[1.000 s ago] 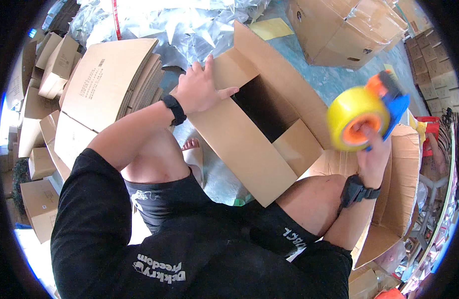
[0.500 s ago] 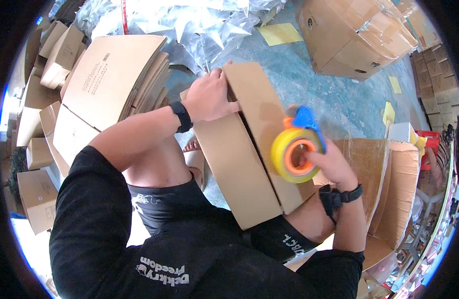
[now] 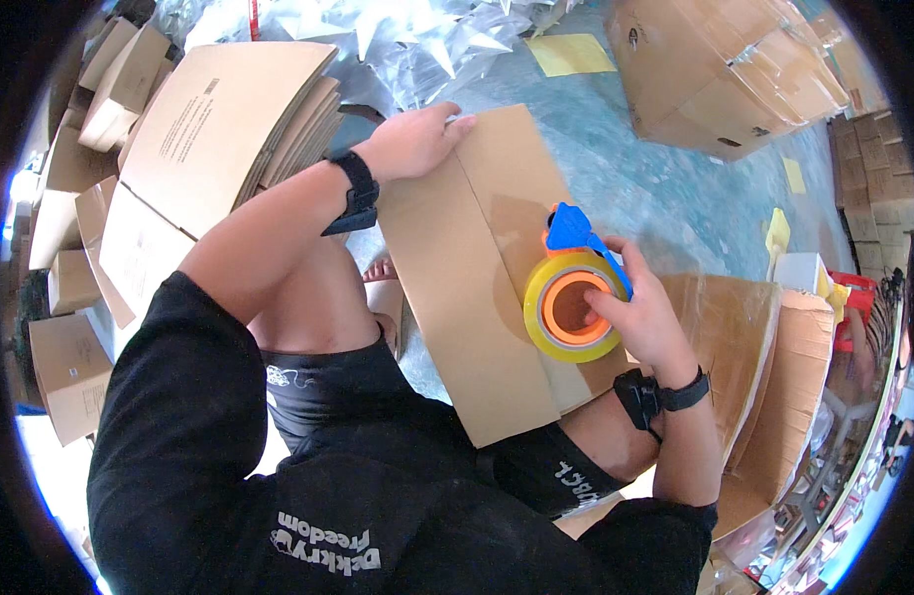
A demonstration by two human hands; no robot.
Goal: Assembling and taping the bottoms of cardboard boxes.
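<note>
A brown cardboard box (image 3: 467,327) lies lengthwise across my lap, its two long flaps meeting along a seam in the middle. At its far end my left hand (image 3: 417,142) grips the edge, fingers curled over the rim and thumb on top near the seam. My right hand (image 3: 640,307) holds a tape dispenser (image 3: 573,233), blue and orange, carrying a large roll of yellowish tape (image 3: 538,335). Its fingers wrap the roll's right side, the thumb inside the orange core. The dispenser hovers over the right flap; whether it touches the cardboard I cannot tell.
Flattened cartons (image 3: 219,129) are stacked at the left, smaller boxes (image 3: 70,377) beyond them. Clear plastic bags (image 3: 427,45) lie at the far side. A large taped carton (image 3: 720,74) stands far right, an open carton (image 3: 784,387) near my right arm. Yellow sheets (image 3: 571,55) dot the blue floor.
The dark gap between the box flaps has closed. My left hand has moved slightly away to the far edge. The tape dispenser has shifted a little left.
</note>
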